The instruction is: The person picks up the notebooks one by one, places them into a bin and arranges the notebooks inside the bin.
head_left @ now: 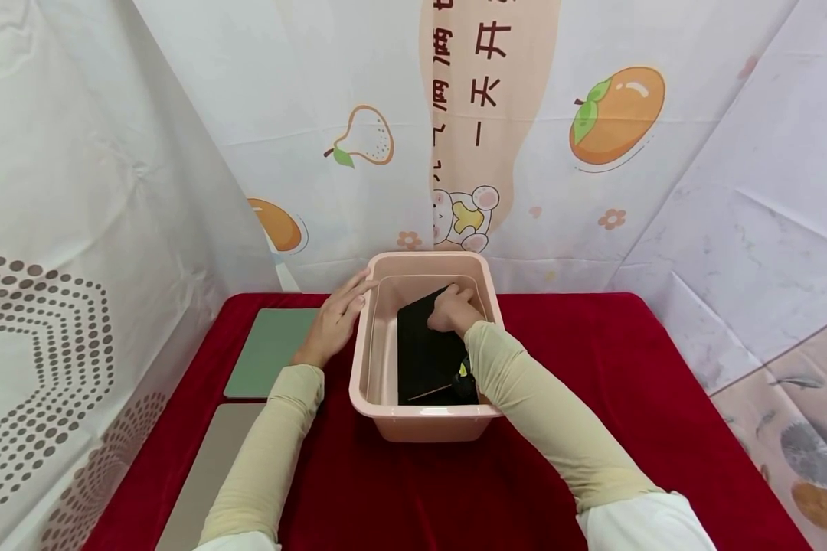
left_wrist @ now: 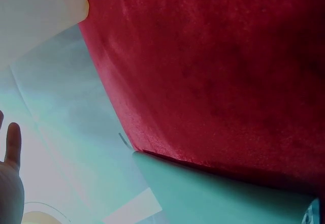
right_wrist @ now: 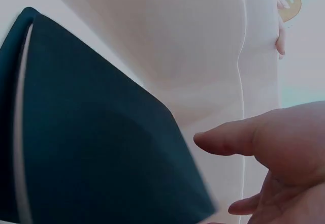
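A pink plastic bin point(head_left: 427, 411) stands on the table. Inside lies a black, flat thing like a hard-covered book point(head_left: 423, 344); a pale strip shows along its edge in the right wrist view. My right hand point(head_left: 452, 308) reaches into the bin, over the book's upper right part. In the right wrist view, the thumb and a finger of that hand point(right_wrist: 289, 153) are spread, with the thumb apart from the dark cover point(right_wrist: 101, 122). My left hand point(head_left: 338, 321) rests on the bin's left rim with fingers extended; part of it point(left_wrist: 11, 183) shows in the left wrist view.
A green flat panel point(head_left: 269, 352) and a grey one point(head_left: 214, 467) lie at the table's left. Red cloth point(head_left: 579, 360) covers the table. Printed curtains point(head_left: 282, 92) hang behind and at both sides. A small black thing with a yellow mark point(head_left: 464, 370) shows beside the right sleeve.
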